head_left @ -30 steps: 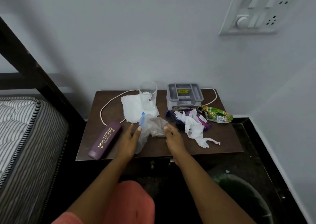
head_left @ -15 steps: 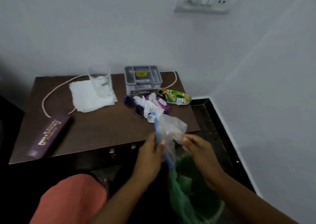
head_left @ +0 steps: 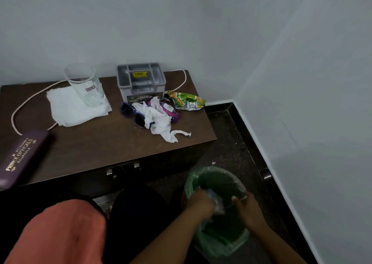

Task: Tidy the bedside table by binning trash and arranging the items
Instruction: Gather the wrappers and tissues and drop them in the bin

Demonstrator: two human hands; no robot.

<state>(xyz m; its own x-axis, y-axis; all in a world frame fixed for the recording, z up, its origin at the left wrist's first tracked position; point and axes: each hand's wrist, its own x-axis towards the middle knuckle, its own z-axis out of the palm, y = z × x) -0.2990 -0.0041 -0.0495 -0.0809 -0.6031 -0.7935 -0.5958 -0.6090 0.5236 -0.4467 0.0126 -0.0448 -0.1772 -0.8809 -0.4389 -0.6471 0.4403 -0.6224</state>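
My left hand and my right hand are both down inside the bin, which has a green liner and stands on the floor to the right of the bedside table. Between them is a clear plastic bag; my left hand grips it, and my right hand's fingers touch its other side. On the table lie crumpled white tissue, a purple wrapper, dark sunglasses and a green snack packet.
A glass stands on a folded white napkin. A grey organiser box sits at the back, a white cable loops at the left, and a purple spectacle case lies near the front left edge. Walls close the right side.
Both hands carried the clear plastic bag off the table's front, right and down, into the green-lined bin. My view followed down and to the right.
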